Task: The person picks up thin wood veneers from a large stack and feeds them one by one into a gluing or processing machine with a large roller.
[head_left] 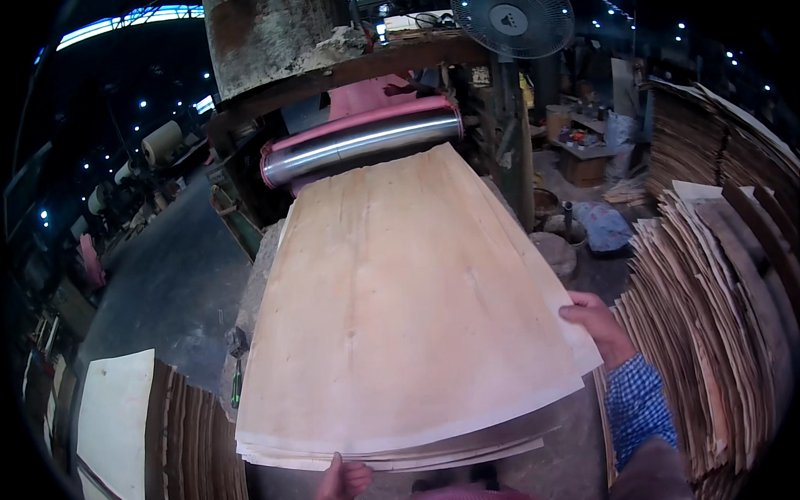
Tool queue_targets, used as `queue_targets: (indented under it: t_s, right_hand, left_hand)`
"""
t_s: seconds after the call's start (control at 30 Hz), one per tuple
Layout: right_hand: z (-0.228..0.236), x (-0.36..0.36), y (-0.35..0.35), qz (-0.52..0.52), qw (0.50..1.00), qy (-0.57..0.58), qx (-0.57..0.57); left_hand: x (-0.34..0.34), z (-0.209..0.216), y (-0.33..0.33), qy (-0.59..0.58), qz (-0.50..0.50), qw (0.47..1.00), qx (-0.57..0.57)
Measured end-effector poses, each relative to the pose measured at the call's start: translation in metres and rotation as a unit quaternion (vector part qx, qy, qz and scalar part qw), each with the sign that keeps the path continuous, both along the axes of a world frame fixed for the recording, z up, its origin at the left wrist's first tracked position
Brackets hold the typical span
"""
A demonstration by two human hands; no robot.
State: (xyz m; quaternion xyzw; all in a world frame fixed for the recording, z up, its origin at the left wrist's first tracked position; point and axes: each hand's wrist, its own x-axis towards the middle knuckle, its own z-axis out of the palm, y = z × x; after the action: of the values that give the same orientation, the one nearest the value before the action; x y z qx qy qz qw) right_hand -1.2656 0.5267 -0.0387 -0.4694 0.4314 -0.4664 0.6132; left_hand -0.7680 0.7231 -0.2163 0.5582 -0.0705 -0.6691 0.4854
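Note:
A broad pale wood veneer sheet (402, 312) lies on top of several others, stretching from in front of me up to a shiny metal roller (366, 147). My right hand (601, 328) grips its right edge near the front corner, thumb on top and fingers under it. At the front edge, left of the middle, my left hand (342, 484) is closed, its thumb over the rim of the sheets and its fingers curled just below. Lower sheets poke out unevenly along the front. The sheets' far end meets the roller's underside, where contact is hard to make out.
A pink-covered roller (360, 123) sits behind the metal one, with another person's hand (401, 89) beyond. Veneer stacks stand at my right (702, 328) and lower left (191, 442). A fan (513, 17) rises at the back. A green-handled tool (236, 383) lies left of the sheets.

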Motion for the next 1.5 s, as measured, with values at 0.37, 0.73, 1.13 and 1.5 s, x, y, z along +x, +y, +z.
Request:
queue_targets:
  t_s: [0.37,0.73,1.13,1.5]
  right_hand:
    - [-0.102,-0.012,0.018,-0.122,0.890,0.418,-0.134]
    - [-0.094,-0.009,0.021,-0.074,0.981,0.041,0.175]
    - [0.018,0.069,-0.061,-0.175,0.973,-0.141,0.054]
    - [-0.147,0.055,0.027,-0.143,0.757,0.610,-0.187]
  left_hand:
    - [-0.054,0.059,-0.037,0.013,0.170,0.975,-0.140]
    - [-0.055,0.010,0.005,0.096,-0.003,0.993,0.066]
    - [-0.011,0.083,-0.103,0.000,0.175,0.960,-0.220]
    - [0.028,0.044,-0.388,-0.014,0.148,0.963,-0.226]
